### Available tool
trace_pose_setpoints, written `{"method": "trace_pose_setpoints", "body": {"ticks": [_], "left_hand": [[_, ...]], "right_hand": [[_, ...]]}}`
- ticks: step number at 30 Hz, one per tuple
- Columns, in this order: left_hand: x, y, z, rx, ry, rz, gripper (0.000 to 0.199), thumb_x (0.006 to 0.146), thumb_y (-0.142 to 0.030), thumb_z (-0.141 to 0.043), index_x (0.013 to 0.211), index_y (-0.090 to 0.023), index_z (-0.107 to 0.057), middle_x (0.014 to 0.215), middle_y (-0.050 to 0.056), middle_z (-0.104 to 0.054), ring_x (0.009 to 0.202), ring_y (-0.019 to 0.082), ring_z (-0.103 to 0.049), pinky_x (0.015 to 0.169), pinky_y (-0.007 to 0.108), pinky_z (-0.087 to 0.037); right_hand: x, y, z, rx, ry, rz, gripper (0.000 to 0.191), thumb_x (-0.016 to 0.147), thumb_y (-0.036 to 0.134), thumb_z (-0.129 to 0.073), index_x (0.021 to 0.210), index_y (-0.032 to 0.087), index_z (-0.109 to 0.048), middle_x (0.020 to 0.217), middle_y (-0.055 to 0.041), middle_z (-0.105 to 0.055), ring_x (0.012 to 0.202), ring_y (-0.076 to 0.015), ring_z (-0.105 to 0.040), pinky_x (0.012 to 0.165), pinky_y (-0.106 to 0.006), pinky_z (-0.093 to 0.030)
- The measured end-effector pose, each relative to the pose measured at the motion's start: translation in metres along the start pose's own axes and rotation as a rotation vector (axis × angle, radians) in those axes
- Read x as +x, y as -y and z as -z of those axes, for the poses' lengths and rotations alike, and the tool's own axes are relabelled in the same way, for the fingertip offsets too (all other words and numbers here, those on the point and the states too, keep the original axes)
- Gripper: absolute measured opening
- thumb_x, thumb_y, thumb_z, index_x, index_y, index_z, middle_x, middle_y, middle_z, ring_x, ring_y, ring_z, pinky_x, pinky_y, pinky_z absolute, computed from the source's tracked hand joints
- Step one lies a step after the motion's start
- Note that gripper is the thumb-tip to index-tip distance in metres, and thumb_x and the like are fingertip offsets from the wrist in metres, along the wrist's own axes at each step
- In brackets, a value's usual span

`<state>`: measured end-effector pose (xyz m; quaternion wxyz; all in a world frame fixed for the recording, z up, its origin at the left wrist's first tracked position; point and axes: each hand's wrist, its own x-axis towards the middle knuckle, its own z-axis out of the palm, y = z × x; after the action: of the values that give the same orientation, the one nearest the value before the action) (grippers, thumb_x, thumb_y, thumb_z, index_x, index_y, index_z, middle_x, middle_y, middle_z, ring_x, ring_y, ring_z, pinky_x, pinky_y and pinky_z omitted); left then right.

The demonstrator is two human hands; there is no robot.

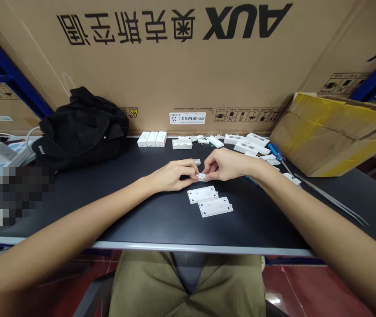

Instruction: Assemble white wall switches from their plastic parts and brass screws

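White plastic part (201, 177), small, pinched between both hands above the middle of a black tabletop (135, 215) in the head view. Long axis apparently running left to right across the body, though fingers hide too much of it to be sure. Neither hand clearly nearer, with the part right between them. Left hand (174, 175) curled in from the left, fingertips closed against the part's left end. Right hand (225, 164) arched in from the right, fingertips gripping its top and right end. No fist, no open palm: just a firm-looking pinch from each side.

Just below the hands, two flat white plates (209, 200), nearly touching. Just beyond the fingers, a small white piece (197, 162). Farther back, scattered white parts (250, 143) and three white boxes (152, 138). To the right, a blue-handled screwdriver (276, 152) and long tweezers (331, 198). To the left, a black bag (82, 127).
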<state>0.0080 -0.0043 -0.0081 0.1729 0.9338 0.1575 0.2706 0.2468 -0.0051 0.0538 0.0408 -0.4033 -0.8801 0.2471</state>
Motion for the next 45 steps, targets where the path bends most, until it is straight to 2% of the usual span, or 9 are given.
{"method": "trace_pose_setpoints", "body": {"ticks": [6,14,18,22,26,31,35,39,45], "left_hand": [[0.004,0.004,-0.006,-0.054,-0.011,0.083,0.021,0.096,-0.033,-0.068,0.084,-0.017,-0.068,0.105,0.010,-0.074,0.094,0.019,-0.070,0.087,0.031,-0.054],[0.005,0.005,-0.004,-0.145,-0.140,0.190,0.020,0.090,-0.026,-0.074,0.073,-0.016,-0.071,0.094,0.009,-0.079,0.084,0.018,-0.075,0.079,0.029,-0.056],[0.003,0.006,-0.005,-0.269,-0.201,0.270,0.015,0.085,-0.025,-0.077,0.075,-0.015,-0.073,0.096,0.011,-0.081,0.083,0.019,-0.077,0.078,0.030,-0.061],[0.005,0.013,-0.008,-0.410,-0.301,0.355,0.022,0.083,-0.031,-0.079,0.075,-0.013,-0.070,0.096,0.013,-0.081,0.094,0.024,-0.079,0.086,0.036,-0.064],[0.009,0.017,-0.007,-0.510,-0.343,0.390,0.030,0.081,-0.038,-0.081,0.076,-0.013,-0.067,0.098,0.015,-0.081,0.093,0.025,-0.079,0.088,0.041,-0.065],[0.006,0.011,0.000,-0.541,-0.340,0.408,0.030,0.082,-0.038,-0.082,0.083,-0.012,-0.069,0.099,0.014,-0.080,0.089,0.022,-0.078,0.087,0.039,-0.066],[0.001,0.005,0.005,-0.394,-0.327,0.264,0.030,0.080,-0.036,-0.085,0.090,-0.013,-0.071,0.107,0.012,-0.073,0.090,0.017,-0.074,0.082,0.032,-0.068],[0.000,0.005,0.004,-0.225,-0.424,0.101,0.039,0.076,-0.030,-0.090,0.107,-0.013,-0.073,0.098,0.008,-0.072,0.084,0.015,-0.075,0.080,0.028,-0.069],[0.004,0.003,-0.005,-0.007,-0.550,-0.082,0.011,0.088,-0.020,-0.078,0.097,-0.013,-0.078,0.087,0.008,-0.074,0.072,0.013,-0.074,0.068,0.023,-0.065]], "right_hand": [[0.003,-0.005,-0.001,0.027,-0.013,0.015,0.013,0.075,0.030,-0.076,0.082,0.019,-0.080,0.075,-0.0028,-0.080,0.067,-0.0181,-0.073,0.060,-0.025,-0.051],[-0.006,-0.009,-0.018,0.029,-0.150,0.117,0.023,0.092,0.029,-0.063,0.103,0.014,-0.077,0.091,-0.0069,-0.081,0.079,-0.0169,-0.076,0.072,-0.024,-0.057],[-0.010,-0.004,-0.022,-0.134,-0.225,0.191,0.024,0.096,0.028,-0.058,0.106,0.015,-0.076,0.092,-0.0072,-0.078,0.078,-0.0161,-0.072,0.071,-0.025,-0.054],[-0.012,-0.001,-0.023,-0.397,-0.319,0.225,0.028,0.095,0.033,-0.064,0.113,0.012,-0.072,0.100,-0.0125,-0.072,0.084,-0.0225,-0.067,0.072,-0.032,-0.048],[-0.009,0.002,-0.025,-0.633,-0.403,0.224,0.029,0.103,0.031,-0.054,0.095,0.010,-0.071,0.093,-0.0166,-0.070,0.083,-0.0266,-0.063,0.068,-0.035,-0.038],[-0.007,0.004,-0.029,-0.776,-0.466,0.256,0.039,0.108,0.035,-0.046,0.086,0.011,-0.068,0.082,-0.0133,-0.068,0.074,-0.0240,-0.060,0.066,-0.036,-0.033],[-0.007,0.004,-0.031,-0.802,-0.494,0.289,0.034,0.106,0.034,-0.051,0.083,0.014,-0.067,0.079,-0.0091,-0.067,0.072,-0.0212,-0.059,0.066,-0.034,-0.035],[-0.008,0.006,-0.031,-0.792,-0.529,0.301,0.032,0.105,0.033,-0.053,0.083,0.014,-0.066,0.079,-0.0076,-0.066,0.072,-0.0203,-0.059,0.067,-0.033,-0.036],[-0.010,0.006,-0.033,-0.735,-0.566,0.318,0.033,0.106,0.032,-0.051,0.082,0.014,-0.065,0.075,-0.0059,-0.064,0.069,-0.0184,-0.057,0.066,-0.033,-0.034]]}}
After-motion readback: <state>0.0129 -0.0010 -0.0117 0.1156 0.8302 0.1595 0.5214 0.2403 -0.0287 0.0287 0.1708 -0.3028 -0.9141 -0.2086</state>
